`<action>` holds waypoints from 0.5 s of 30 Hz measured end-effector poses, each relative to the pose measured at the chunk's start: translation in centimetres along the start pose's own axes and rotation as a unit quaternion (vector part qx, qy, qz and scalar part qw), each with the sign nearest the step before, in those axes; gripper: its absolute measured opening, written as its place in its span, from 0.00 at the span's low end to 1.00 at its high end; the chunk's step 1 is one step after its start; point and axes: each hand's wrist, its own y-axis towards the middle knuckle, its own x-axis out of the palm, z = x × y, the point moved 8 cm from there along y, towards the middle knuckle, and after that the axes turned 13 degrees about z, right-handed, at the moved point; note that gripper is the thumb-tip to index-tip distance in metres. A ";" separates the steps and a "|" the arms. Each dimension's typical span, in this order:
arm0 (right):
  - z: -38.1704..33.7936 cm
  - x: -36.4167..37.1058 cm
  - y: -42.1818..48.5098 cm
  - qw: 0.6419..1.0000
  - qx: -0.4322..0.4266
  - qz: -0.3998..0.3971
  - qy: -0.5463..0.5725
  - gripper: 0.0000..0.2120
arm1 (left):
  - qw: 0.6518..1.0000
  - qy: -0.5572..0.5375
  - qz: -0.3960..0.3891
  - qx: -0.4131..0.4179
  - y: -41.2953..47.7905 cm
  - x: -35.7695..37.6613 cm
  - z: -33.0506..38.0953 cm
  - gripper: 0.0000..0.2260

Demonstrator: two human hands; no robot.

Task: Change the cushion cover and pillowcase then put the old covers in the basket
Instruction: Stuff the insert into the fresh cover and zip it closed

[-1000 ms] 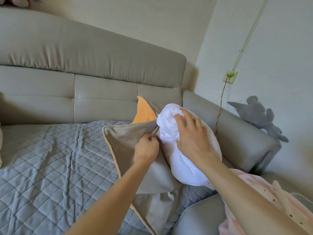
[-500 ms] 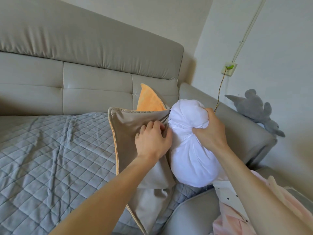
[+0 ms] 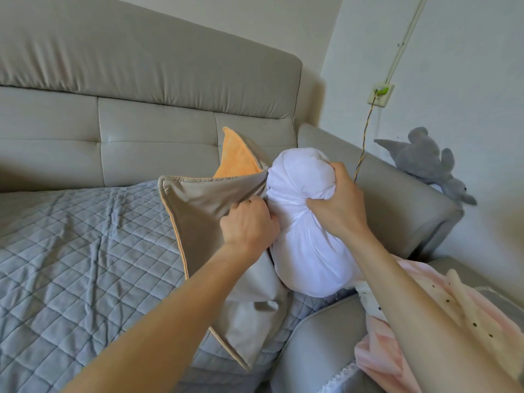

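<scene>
White, the cushion insert [image 3: 309,251] is squeezed in the right hand [image 3: 337,205]; just left, the left hand [image 3: 246,225] pinches the beige cushion cover [image 3: 204,211] at its opening. Behind the grip: sofa armrest [image 3: 397,205], cable [image 3: 363,148], grey plush toy [image 3: 425,163].

The cushion cover [image 3: 204,217] stands on the quilted mat [image 3: 71,251], which lies before the sofa backrest [image 3: 141,131]. The cushion insert [image 3: 306,251] touches the cover's right side, left of the armrest [image 3: 397,211]. A plush toy [image 3: 425,160] lies on the armrest, below and right of the wall socket [image 3: 381,95].
</scene>
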 end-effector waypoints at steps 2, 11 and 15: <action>-0.5 -0.1 -0.1 1.000 -0.016 0.006 -0.004 0.25 | 0.996 -0.053 -0.058 -0.045 0.4 0.4 -1.0 0.07; -4.0 2.0 -3.8 0.937 -0.287 0.001 -0.199 0.27 | 0.779 -0.522 -0.185 -0.294 -1.2 0.3 -2.5 0.14; -5.9 4.1 -6.7 0.878 -0.383 -0.047 -0.283 0.29 | 0.831 -0.486 -0.140 -0.230 -0.5 -3.9 -4.3 0.13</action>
